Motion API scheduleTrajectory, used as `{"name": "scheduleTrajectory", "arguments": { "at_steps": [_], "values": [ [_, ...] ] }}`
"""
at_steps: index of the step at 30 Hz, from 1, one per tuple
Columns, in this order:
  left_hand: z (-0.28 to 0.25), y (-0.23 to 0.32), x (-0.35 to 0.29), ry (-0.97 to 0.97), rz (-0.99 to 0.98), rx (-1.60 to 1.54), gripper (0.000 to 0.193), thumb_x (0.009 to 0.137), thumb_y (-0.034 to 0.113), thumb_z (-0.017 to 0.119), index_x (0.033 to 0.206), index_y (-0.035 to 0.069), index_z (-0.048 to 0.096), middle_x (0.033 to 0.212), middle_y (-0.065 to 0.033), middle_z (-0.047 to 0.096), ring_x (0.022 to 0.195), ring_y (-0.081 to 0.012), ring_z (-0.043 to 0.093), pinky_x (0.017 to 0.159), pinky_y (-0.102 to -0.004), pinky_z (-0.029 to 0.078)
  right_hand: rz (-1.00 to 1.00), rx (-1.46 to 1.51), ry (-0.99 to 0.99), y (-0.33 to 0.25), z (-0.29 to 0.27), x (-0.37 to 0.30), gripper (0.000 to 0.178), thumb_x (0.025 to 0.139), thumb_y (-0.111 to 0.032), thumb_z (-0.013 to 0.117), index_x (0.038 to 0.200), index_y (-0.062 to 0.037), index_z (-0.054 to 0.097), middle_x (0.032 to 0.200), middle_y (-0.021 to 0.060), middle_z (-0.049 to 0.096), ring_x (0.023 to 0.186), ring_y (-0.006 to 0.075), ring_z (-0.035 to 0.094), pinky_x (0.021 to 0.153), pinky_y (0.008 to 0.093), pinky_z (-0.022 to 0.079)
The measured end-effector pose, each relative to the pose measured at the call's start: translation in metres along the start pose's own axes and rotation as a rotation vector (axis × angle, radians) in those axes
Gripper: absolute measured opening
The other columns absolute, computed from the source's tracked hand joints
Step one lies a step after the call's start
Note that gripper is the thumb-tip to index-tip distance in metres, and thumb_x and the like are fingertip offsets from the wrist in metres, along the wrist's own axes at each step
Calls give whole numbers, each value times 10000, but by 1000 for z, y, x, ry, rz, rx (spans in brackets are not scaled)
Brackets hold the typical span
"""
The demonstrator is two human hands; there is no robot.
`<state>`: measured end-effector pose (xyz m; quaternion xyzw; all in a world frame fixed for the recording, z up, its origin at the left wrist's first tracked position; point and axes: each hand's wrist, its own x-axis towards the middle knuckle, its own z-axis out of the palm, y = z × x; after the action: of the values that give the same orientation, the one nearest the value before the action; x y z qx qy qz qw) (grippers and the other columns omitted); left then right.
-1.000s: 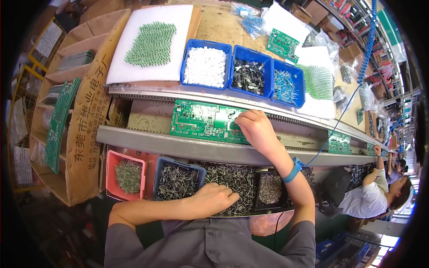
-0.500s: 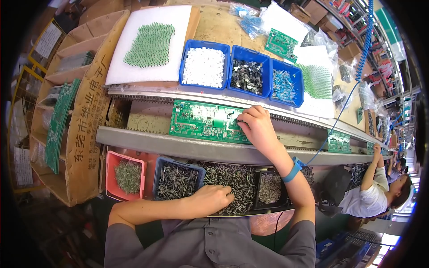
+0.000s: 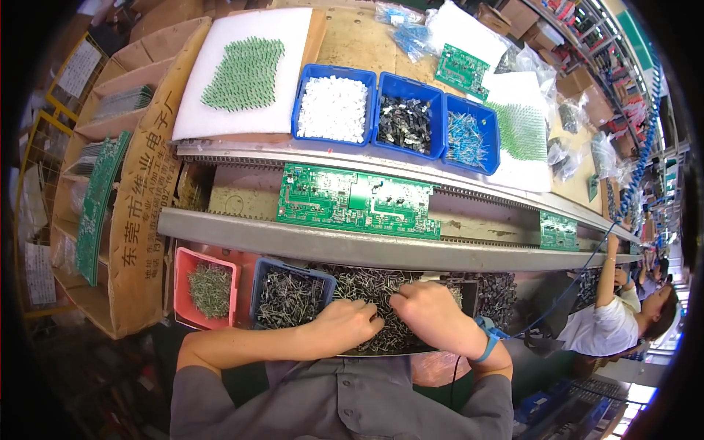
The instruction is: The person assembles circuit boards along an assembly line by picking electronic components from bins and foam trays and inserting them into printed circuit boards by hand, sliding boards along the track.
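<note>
My left hand (image 3: 343,328), fingers curled together, rests at the near left edge of a tray of loose dark components with shiny wire leads (image 3: 370,284). Just right of it, my right hand (image 3: 434,314) is over the same tray, thumb and fingers pinched. What either pinch holds, if anything, is too small or hidden to make out. A blue wrist strap (image 3: 487,339) with a cord circles my right wrist. Beyond the metal rail lies a green circuit board (image 3: 358,199), untouched, carrying small parts.
A red bin (image 3: 180,290) and a blue-grey bin (image 3: 259,293) of leaded parts stand left. Behind the conveyor rail (image 3: 308,238) sit blue bins (image 3: 299,110) and foam (image 3: 187,110) with green parts. A partitioned cardboard box (image 3: 139,213) stands left; a co-worker (image 3: 605,323) is at right.
My right hand has come back from the circuit board to the component tray, beside my left hand. The whole board now shows. My left hand has hardly moved.
</note>
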<state>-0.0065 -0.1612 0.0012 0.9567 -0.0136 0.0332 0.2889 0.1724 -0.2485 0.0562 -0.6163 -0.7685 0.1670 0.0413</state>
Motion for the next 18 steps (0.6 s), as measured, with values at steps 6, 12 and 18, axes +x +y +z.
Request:
{"name": "scheduleTrajectory", "arguments": {
  "at_steps": [6,12,18],
  "values": [
    [-1,-2,-3,-30,-18,6,79,730,100,584,765,30,586,780,-96,564,753,-267,627,653,-373,521,-9,63,-53,-1,25,-3,70,683,-83,603,742,-48,586,717,97,579,725,288,623,639,385,513],
    [-6,2,-5,-9,14,90,67,708,108,590,706,42,601,781,-85,575,777,-232,614,657,-346,498,-85,110,-75,-1,33,-1,91,702,-70,605,784,-31,611,747,112,595,752,269,626,635,358,511],
    [-28,11,-11,-44,36,127,67,716,121,589,736,57,589,817,-63,550,773,-204,567,644,-336,445,-87,158,-44,-8,41,0,142,705,-64,603,846,-47,605,805,99,571,760,265,609,643,356,508]
  ]
}}
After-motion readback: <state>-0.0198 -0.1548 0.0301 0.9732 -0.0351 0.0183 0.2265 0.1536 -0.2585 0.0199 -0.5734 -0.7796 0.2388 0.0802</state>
